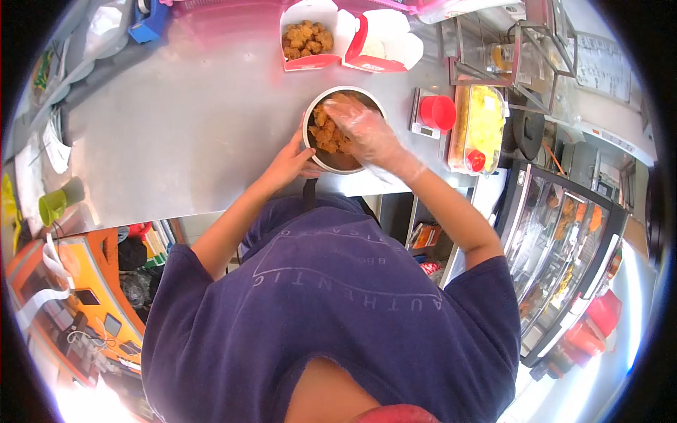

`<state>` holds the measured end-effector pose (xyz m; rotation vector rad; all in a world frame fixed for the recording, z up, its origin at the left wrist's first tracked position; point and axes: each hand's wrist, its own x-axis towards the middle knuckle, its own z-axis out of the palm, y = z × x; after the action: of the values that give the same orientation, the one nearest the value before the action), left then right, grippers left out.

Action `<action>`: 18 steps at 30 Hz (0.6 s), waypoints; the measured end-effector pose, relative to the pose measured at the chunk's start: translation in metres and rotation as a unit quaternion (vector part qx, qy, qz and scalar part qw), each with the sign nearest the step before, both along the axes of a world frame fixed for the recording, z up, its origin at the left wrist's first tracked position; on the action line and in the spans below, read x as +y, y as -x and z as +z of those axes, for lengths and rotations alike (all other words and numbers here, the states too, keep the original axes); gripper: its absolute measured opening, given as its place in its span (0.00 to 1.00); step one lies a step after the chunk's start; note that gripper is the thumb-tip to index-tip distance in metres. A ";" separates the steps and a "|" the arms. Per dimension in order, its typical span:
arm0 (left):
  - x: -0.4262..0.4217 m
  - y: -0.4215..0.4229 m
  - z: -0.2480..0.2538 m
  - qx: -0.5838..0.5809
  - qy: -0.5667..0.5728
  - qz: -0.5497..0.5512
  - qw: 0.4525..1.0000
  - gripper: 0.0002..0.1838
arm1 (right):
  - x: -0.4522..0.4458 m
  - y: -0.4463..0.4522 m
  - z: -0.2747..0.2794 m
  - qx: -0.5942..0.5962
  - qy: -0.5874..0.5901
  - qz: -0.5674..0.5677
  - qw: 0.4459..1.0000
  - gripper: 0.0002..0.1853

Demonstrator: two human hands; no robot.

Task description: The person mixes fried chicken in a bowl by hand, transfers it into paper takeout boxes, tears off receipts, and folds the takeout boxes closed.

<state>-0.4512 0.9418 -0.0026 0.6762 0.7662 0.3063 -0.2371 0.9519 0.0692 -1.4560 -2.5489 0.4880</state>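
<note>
A round metal bowl with brown fried pieces in it stands near the front edge of the steel counter. My bare left hand grips the bowl's left rim, thumb at the edge. Inside the bowl is my right hand, in a clear plastic glove, over the fried pieces; its fingertips are blurred and partly hidden among them. Behind the bowl, an open red-and-white box holds more fried pieces. Beside it stands another open red-and-white box with a pale inside.
Right of the bowl, a red cup sits on a small scale. Next to it is a clear container of yellow food. A metal rack stands at the back right, a glass display case at the right. The steel counter extends left.
</note>
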 end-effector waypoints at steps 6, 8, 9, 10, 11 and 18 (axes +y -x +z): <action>0.001 -0.001 -0.001 0.005 -0.005 -0.007 1.000 0.36 | -0.002 0.017 -0.029 -0.116 0.120 -0.076 0.983 0.30; -0.001 -0.001 -0.001 0.010 -0.005 -0.003 1.000 0.36 | -0.009 0.026 -0.038 -0.145 0.128 -0.170 0.966 0.22; -0.002 -0.001 0.003 0.015 0.000 -0.003 1.000 0.36 | -0.011 0.024 -0.045 -0.120 0.125 -0.176 0.969 0.20; -0.003 -0.003 0.005 0.019 0.005 -0.003 1.000 0.36 | -0.012 0.019 -0.053 -0.096 0.121 -0.181 0.971 0.18; -0.003 -0.003 0.004 0.014 0.005 0.003 1.000 0.36 | -0.012 0.014 -0.060 -0.071 0.117 -0.186 0.973 0.16; -0.002 -0.001 0.010 0.013 0.008 0.001 1.000 0.35 | -0.015 -0.003 -0.032 0.171 0.304 -0.398 0.848 0.19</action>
<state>-0.4503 0.9395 0.0075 0.6646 0.7933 0.2929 -0.2339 0.9365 0.0367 -2.1785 -1.3527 1.3009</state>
